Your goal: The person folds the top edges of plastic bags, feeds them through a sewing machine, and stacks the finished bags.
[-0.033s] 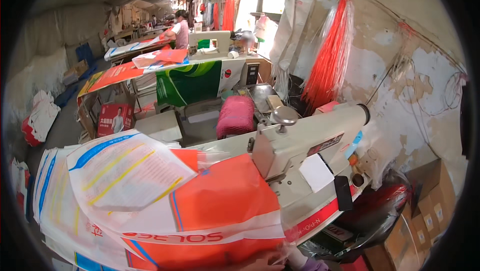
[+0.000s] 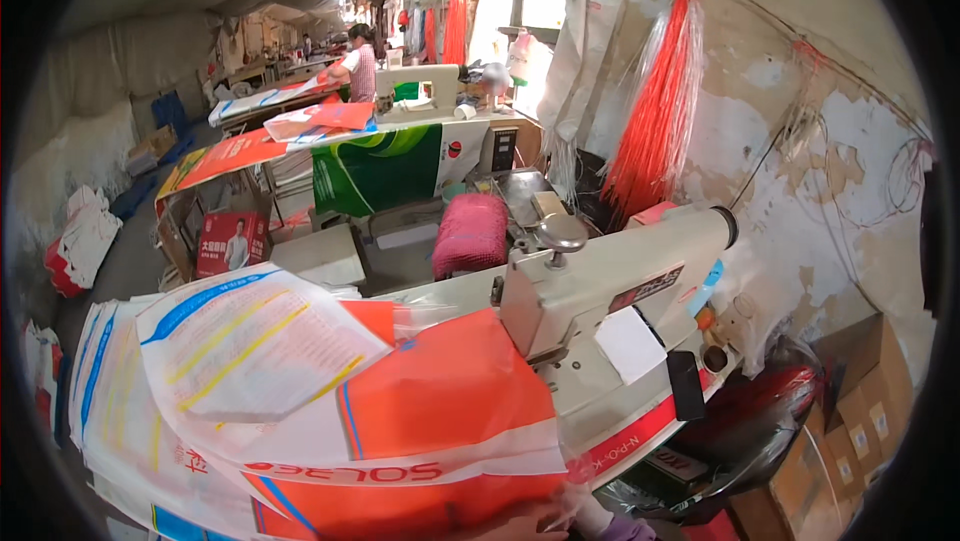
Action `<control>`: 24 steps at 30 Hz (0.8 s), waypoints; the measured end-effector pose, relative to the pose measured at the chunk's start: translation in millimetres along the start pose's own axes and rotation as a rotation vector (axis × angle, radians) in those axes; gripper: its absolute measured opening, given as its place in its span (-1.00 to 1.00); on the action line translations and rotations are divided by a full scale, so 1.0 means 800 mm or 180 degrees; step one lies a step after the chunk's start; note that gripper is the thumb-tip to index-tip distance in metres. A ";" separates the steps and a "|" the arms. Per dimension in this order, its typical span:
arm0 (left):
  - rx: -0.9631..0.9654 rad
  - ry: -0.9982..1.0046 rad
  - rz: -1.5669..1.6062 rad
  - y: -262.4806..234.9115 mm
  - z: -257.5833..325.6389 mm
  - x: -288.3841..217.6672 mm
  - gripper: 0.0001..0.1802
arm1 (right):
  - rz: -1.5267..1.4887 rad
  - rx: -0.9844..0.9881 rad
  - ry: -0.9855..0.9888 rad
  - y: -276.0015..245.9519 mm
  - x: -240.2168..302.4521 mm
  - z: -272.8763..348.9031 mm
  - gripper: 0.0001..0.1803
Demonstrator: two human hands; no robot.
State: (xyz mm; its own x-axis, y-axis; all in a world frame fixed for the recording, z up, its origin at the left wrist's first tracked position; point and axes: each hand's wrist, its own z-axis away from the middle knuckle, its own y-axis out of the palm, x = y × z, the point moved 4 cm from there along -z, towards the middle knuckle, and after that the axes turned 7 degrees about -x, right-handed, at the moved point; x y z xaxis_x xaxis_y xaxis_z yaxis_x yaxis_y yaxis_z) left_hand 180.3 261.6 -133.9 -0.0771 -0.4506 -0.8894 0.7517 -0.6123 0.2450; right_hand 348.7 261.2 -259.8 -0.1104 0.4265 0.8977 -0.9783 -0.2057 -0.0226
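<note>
Orange-and-white woven bag [image 2: 440,421], draped over the sewing machine [image 2: 610,291] bed atop a bag stack [image 2: 120,411]; right hand [image 2: 560,523] barely visible beneath its edge, grip indeterminable, left hand unseen; risk: loose fabric sliding and bunching.

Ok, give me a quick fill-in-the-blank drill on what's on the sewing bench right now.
1. The top bag lying against the sewing machine is mostly ____ in colour.
2. The bundle of plastic strips hanging on the wall is ____.
3. The pink mesh roll sits ____ the sewing machine.
4. A hand touches the bag at the ____ edge of the picture.

Missing words: orange; red; behind; bottom
</note>
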 end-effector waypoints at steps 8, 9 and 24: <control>0.0521 0.0742 -0.5179 0.075 0.015 -0.131 -0.72 | 0.0029 0.0226 -0.0496 0.036 0.011 0.018 -0.27; 0.0034 0.1384 -0.5604 0.087 0.007 -0.142 -0.74 | 0.0075 0.0236 -0.0596 0.040 0.011 0.023 -0.27; 0.0901 0.0306 -0.5568 0.103 0.081 -0.116 -0.84 | -0.0629 -0.0278 -0.0776 0.030 0.127 0.135 -0.37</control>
State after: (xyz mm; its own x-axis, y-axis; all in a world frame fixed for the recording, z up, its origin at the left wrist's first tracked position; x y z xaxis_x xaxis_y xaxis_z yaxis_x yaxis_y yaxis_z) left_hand 207.1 210.4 -6.2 -0.5459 0.8194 -0.1747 -0.2850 -0.3777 -0.8810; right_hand 332.9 204.8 -121.5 0.1180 0.2251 0.9672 -0.9892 -0.0591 0.1345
